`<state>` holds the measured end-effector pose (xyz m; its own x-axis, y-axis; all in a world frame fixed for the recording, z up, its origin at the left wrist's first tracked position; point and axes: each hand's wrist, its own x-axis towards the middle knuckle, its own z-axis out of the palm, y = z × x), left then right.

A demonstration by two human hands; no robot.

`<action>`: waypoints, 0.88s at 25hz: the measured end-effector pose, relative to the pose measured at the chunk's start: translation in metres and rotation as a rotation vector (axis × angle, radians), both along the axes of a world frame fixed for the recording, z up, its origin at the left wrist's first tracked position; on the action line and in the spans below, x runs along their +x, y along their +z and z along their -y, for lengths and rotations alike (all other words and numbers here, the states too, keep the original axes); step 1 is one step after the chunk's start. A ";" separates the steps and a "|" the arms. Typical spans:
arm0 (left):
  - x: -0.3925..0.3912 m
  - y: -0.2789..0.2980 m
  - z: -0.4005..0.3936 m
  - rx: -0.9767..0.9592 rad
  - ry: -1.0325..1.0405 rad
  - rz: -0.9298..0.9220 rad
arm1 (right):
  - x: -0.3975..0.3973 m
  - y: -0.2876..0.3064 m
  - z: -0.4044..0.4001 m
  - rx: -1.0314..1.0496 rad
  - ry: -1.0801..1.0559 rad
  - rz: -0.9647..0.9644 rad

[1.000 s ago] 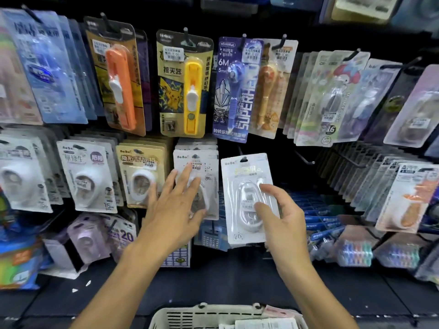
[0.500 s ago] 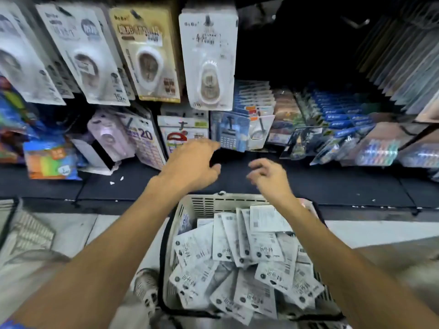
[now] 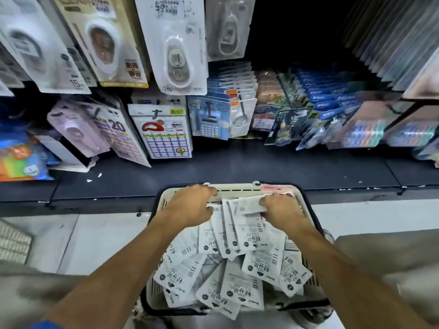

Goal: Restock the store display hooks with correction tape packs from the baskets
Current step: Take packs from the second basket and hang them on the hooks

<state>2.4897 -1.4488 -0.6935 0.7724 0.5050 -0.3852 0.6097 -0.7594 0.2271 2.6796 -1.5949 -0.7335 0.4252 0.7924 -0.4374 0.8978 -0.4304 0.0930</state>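
A cream basket (image 3: 237,189) with a dark rim stands below me, heaped with white correction tape packs (image 3: 242,281) lying face down. My right hand (image 3: 281,208) is at the basket's far right and pinches the top edge of one correction tape pack (image 3: 248,205). Over the far left corner, my left hand (image 3: 190,205) hovers with loosely bent fingers and holds nothing that I can see. Above on the display, a white correction tape pack (image 3: 180,43) hangs at the front of its hook, and another hanging pack (image 3: 226,27) is just to its right.
A dark shelf ledge (image 3: 237,167) runs between the basket and the display. Lower hooks carry sticker sheets (image 3: 166,136), calculator packs (image 3: 209,119) and blue packs (image 3: 327,100). A second basket's edge (image 3: 14,243) shows at the left on the pale floor.
My view has dropped from the hooks to the basket. Both hands have come down from the display into the basket, and my right hand has taken hold of a pack.
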 end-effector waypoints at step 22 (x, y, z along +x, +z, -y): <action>0.036 0.009 -0.020 -0.445 0.769 0.540 | 0.038 0.015 0.033 0.413 -0.222 -0.580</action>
